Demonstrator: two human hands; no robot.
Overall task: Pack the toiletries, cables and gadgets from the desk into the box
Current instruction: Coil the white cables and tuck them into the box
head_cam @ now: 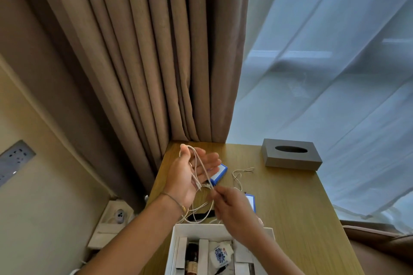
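1. While the left hand (192,176) stands raised over the desk (290,196) with palm up and fingers spread apart, loops of a pale cable (196,163) hang over its thumb side and run down across the palm.
2. Lower and nearer, the right hand (232,210) is pinched shut on the same cable just below the left palm, drawing a strand taut between the two hands; its fingertips are blurred.
3. I judge the cable to be light, limp and springy: it will not hold a coil by itself, so it wants gripping at the gathered bundle, not by a loose end, with the plugs kept from dangling.
4. More of the cable trails down from the hands and lies on the desk near a dark strap (201,216), just behind the box (172,250).
5. Open and white, the box sits at the near desk edge below both wrists, already holding a brown bottle (192,257) and a white pouch (220,254) between dividers.
6. Farther out on the desk lie a second thin cord (240,174), two blue-edged gadgets (220,174), and a grey tissue holder (290,154).
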